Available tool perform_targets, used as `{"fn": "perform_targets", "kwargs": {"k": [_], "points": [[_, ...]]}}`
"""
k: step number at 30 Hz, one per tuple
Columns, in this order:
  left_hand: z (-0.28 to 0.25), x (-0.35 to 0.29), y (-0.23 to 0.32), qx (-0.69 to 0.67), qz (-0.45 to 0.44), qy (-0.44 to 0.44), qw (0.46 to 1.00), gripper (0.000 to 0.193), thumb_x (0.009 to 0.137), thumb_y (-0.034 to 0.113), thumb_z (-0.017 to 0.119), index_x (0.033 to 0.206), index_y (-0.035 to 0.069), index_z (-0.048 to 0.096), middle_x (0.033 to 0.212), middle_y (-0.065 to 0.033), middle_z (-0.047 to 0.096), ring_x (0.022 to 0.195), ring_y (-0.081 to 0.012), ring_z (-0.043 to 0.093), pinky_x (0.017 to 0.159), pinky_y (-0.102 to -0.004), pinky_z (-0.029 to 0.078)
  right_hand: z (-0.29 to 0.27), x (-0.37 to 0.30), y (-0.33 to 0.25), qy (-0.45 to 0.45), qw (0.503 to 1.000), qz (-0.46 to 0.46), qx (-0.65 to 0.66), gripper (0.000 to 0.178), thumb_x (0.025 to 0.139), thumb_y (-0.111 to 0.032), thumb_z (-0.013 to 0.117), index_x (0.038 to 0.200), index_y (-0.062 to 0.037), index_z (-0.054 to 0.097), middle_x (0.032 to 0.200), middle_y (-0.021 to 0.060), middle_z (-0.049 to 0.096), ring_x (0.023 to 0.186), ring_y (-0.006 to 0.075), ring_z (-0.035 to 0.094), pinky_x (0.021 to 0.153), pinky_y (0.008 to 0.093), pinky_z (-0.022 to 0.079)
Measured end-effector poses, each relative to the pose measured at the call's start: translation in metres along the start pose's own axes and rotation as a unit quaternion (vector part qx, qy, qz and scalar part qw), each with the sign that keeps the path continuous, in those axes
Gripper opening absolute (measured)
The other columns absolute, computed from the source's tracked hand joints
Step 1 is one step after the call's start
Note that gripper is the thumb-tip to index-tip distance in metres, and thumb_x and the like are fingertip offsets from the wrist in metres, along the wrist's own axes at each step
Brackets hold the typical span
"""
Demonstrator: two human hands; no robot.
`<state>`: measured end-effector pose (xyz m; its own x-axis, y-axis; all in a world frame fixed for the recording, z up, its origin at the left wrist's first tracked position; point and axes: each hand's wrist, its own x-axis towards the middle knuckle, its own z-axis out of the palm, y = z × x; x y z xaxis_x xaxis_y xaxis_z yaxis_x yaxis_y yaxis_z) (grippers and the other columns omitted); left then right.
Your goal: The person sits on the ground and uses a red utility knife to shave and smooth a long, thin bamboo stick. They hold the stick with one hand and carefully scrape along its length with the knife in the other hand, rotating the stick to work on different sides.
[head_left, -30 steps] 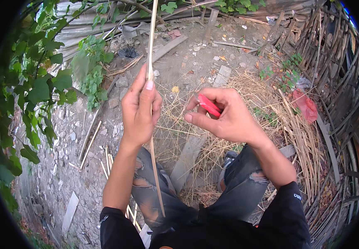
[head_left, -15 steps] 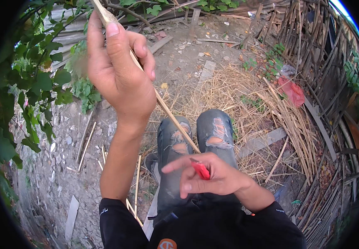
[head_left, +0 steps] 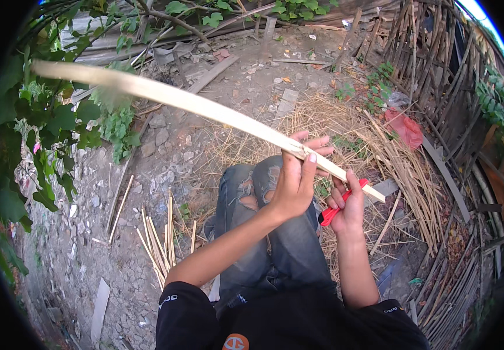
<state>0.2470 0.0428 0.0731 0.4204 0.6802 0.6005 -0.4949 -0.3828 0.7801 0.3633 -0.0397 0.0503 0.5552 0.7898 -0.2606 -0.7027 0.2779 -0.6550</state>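
Note:
A long, pale split-wood strip [head_left: 205, 108] slants across the view from the upper left to a narrow end above my right knee. My left hand [head_left: 294, 181] grips it near that lower end, thumb on top and fingers spread behind. Just right of it, my right hand [head_left: 351, 210] is closed around a red-handled knife [head_left: 327, 217]. The red handle crosses under the strip's tip, and my right fingers are against the strip there. I cannot make out the knife's blade. The strip's far end is blurred by motion.
Several thin strips [head_left: 161, 242] lie in a bundle left of my legs. Straw and shavings [head_left: 316, 119] cover the ground ahead. A pile of long sticks [head_left: 415, 192] and a red bag [head_left: 404, 127] lie by the stick fence [head_left: 432, 64] at right. Leafy vines [head_left: 59, 116] hang at left.
My left hand has come down and right, sliding close to my right hand. The strip has swung round to point up-left. My right hand has moved right and up to the strip's end.

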Motion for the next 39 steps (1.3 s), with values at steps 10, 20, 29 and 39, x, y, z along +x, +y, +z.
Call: {"fn": "perform_targets", "kwargs": {"k": [10, 20, 29, 39], "points": [[-0.039, -0.129, 0.072, 0.14, -0.165, -0.248, 0.944, 0.056, 0.1, 0.015, 0.065, 0.15, 0.0, 0.045, 0.135, -0.0227, 0.063, 0.117, -0.0321, 0.066, 0.094, -0.0363, 0.054, -0.047, 0.023, -0.026, -0.055, 0.966, -0.093, -0.237, 0.021, 0.099, -0.021, 0.069, 0.089, -0.005, 0.061, 0.061, -0.0036, 0.049, 0.04, 0.0036, 0.034, 0.038, 0.0221, 0.027], [-0.074, -0.19, 0.038, 0.443, -0.215, -0.029, 0.87, 0.056, 0.097, 0.024, 0.068, 0.149, 0.008, 0.052, 0.101, -0.0226, 0.073, 0.078, -0.0403, 0.071, 0.074, -0.0441, 0.055, -0.02, 0.031, 0.012, -0.112, 0.955, -0.071, -0.265, 0.019, 0.099, -0.021, 0.071, 0.093, -0.0056, 0.061, 0.06, -0.0035, 0.053, 0.041, 0.0027, 0.035, 0.039, 0.022, 0.025], [-0.055, -0.177, 0.029, 0.427, -0.253, -0.038, 0.867, 0.043, 0.1, 0.015, 0.064, 0.14, 0.001, 0.059, 0.097, -0.0296, 0.07, 0.087, -0.0431, 0.071, 0.077, -0.0426, 0.054, -0.066, 0.02, 0.021, -0.169, 0.919, -0.018, -0.356, 0.028, 0.103, -0.023, 0.06, 0.114, 0.0023, 0.065, 0.074, 0.0069, 0.067, 0.051, 0.0089, 0.048, 0.051, 0.0251, 0.04], [-0.049, -0.179, 0.022, 0.461, -0.237, -0.056, 0.853, 0.044, 0.099, 0.015, 0.064, 0.141, 0.003, 0.059, 0.088, -0.023, 0.07, 0.079, -0.0398, 0.071, 0.071, -0.0426, 0.054, -0.084, -0.023, 0.028, -0.207, 0.755, -0.135, -0.607, 0.041, 0.106, -0.037, 0.053, 0.103, 0.0022, 0.064, 0.066, 0.015, 0.06, 0.059, 0.0306, 0.059, 0.059, 0.0387, 0.046]]}}
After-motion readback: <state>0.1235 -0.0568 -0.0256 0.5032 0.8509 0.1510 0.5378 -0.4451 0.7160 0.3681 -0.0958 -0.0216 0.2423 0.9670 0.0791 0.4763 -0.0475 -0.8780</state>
